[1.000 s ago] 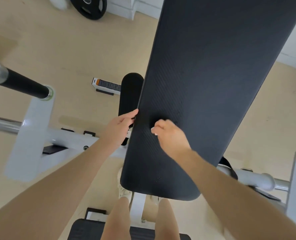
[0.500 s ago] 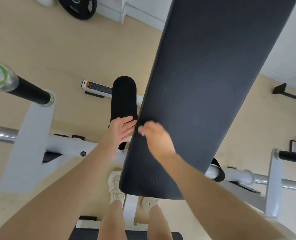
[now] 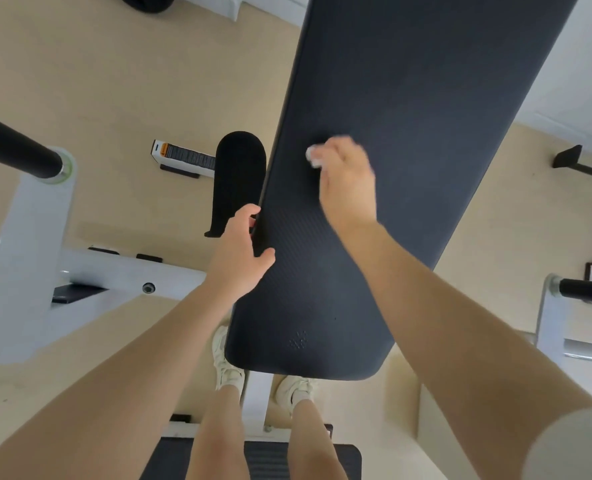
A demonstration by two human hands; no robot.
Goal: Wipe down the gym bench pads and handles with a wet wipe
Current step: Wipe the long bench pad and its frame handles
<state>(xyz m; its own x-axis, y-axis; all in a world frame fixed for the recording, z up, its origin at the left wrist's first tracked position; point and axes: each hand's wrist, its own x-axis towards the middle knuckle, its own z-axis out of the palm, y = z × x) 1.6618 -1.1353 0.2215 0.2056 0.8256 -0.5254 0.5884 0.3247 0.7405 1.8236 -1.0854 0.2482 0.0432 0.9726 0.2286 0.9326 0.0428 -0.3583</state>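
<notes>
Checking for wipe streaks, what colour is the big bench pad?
Dark charcoal black bench pad, faintly textured; the head view shows it.

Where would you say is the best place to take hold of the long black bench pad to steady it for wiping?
Grip the bench pad by its near left edge, coming in from the left side. That long, thin edge overhangs open floor, so the left hand can wrap it, while the right hand holds the wet wipe on top.
</notes>
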